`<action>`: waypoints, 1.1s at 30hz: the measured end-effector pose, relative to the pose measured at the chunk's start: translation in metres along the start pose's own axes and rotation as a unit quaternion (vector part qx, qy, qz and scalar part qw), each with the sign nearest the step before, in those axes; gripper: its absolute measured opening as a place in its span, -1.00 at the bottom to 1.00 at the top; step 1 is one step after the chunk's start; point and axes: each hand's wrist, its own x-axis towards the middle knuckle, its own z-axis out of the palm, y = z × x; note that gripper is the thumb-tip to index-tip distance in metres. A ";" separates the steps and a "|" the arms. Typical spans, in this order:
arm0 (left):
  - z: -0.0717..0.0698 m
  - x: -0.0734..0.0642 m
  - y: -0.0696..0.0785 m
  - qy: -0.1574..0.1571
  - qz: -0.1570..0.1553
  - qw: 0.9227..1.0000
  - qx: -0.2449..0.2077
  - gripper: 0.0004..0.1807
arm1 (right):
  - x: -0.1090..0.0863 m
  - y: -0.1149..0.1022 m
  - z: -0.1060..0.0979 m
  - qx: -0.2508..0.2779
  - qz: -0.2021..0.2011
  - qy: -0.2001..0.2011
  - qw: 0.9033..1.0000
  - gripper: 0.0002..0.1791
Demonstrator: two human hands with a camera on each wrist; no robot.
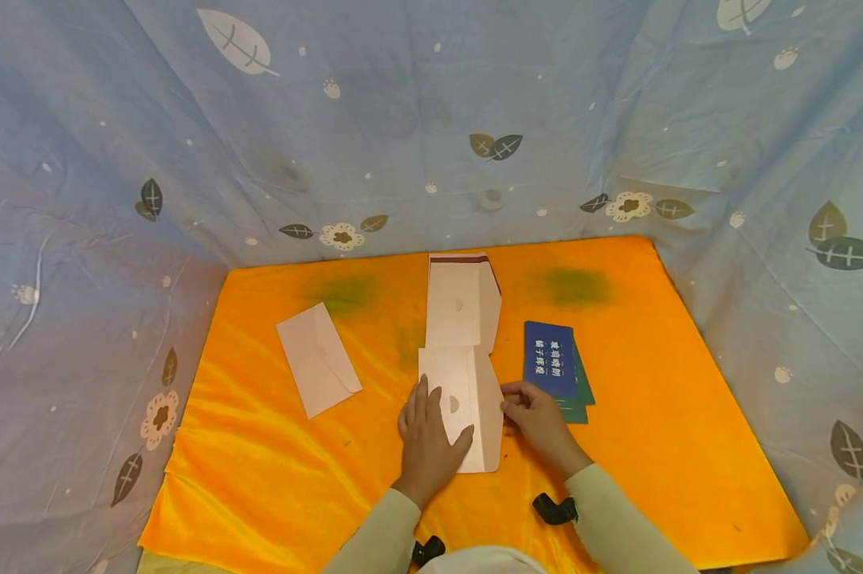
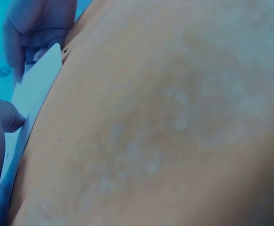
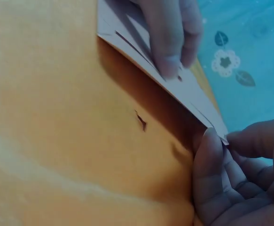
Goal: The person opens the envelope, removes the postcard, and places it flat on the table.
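A pale pink envelope (image 1: pixel 460 367) with its flap (image 1: pixel 490 438) unfolded to the right lies in front of me. My left hand (image 1: pixel 431 446) rests flat on its body, fingers spread and pointing away. The thumb and fingers of my right hand (image 1: pixel 542 422) pinch the outer edge of the flap, also seen in the right wrist view, where the envelope (image 3: pixel 198 103) tilts up off the cloth at that edge. In the left wrist view my left thumb presses on the envelope (image 2: pixel 38 89).
Another envelope (image 1: pixel 453 291) with its flap unfolded adjoins the far end. To the left lies an envelope (image 1: pixel 319 363) with its flap folded down. Right of the hands is a blue card (image 1: pixel 549 355) with white characters, over green cards (image 1: pixel 583 391). Orange cloth (image 1: pixel 660 446) covers the table; patterned curtains (image 1: pixel 402 104) surround it.
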 end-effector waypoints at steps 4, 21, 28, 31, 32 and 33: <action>0.000 -0.001 0.000 -0.005 -0.005 1.000 -0.003 -0.10 | -0.002 0.001 0.004 -0.006 0.002 0.002 1.000 -0.69; -0.007 0.001 0.002 -0.004 -0.025 0.998 -0.060 -0.12 | 0.002 0.001 -0.007 0.043 0.026 0.000 0.999 -0.66; -0.011 0.001 0.002 -0.009 -0.030 0.995 -0.090 -0.16 | 0.004 -0.007 -0.020 0.051 0.016 0.010 0.999 -0.61; -0.013 0.001 0.002 -0.010 -0.030 0.995 -0.099 -0.16 | 0.007 -0.012 -0.025 0.048 0.013 0.013 0.999 -0.59; -0.013 0.001 0.002 -0.010 -0.029 0.994 -0.101 -0.17 | 0.008 -0.014 -0.026 0.047 0.012 0.014 0.999 -0.58; -0.012 0.001 0.001 -0.009 -0.027 0.994 -0.104 -0.17 | 0.009 -0.015 -0.028 0.046 0.011 0.015 0.999 -0.58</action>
